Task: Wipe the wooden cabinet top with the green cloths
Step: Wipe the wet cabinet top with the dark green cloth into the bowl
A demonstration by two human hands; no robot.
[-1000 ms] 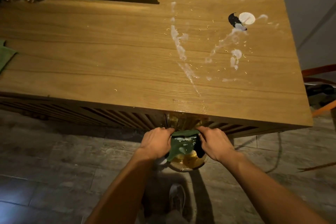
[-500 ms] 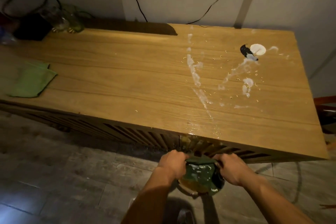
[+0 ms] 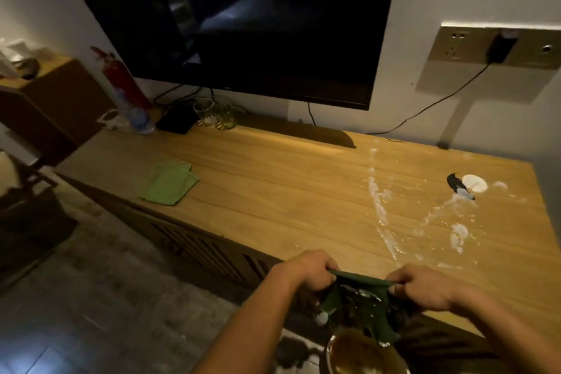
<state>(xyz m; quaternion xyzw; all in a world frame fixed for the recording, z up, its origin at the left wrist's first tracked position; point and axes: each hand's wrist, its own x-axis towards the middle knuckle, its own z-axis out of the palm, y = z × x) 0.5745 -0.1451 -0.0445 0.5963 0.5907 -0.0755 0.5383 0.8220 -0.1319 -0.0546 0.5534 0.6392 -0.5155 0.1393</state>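
Note:
My left hand (image 3: 306, 272) and my right hand (image 3: 425, 287) both grip a wet dark green cloth (image 3: 355, 304), stretched between them in front of the cabinet's near edge. The cloth hangs over a metal bowl (image 3: 361, 355) on the floor. The wooden cabinet top (image 3: 273, 191) carries white streaks and droplets of a spill (image 3: 379, 209) on its right half. A second, dry light green cloth (image 3: 170, 182) lies folded on the left part of the top.
A white lid and a dark scrap (image 3: 464, 184) lie far right on the top. Glasses (image 3: 212, 114), a water bottle (image 3: 138, 115) and a black box (image 3: 176, 120) stand at the back left. A large dark TV (image 3: 243, 18) hangs above; a cable runs to a wall socket (image 3: 498, 47).
My view has lifted and swung left, bringing the TV and left cabinet end into sight. Both hands have risen with the wet cloth to the cabinet edge, above the bowl.

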